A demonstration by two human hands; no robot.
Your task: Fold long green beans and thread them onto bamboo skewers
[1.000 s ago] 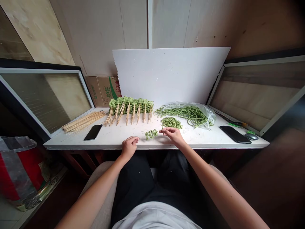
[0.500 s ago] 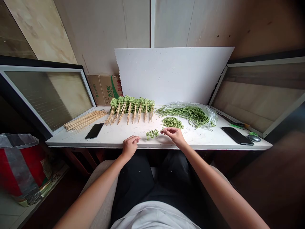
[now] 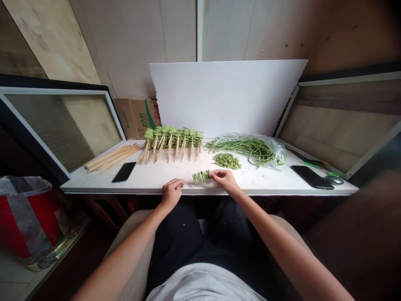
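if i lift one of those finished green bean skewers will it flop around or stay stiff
Probably fairly stiff: each bamboo skewer runs through tightly folded long beans, so the stick should carry the load. It likely feels light but top-heavy, with the beans bunched at one end above bare stick. Packed close in their row, neighbouring bundles may snag as one lifts.

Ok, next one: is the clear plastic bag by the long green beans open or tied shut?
Open: the long green beans stick out of the mouth of the clear plastic bag and spread out across the tabletop.
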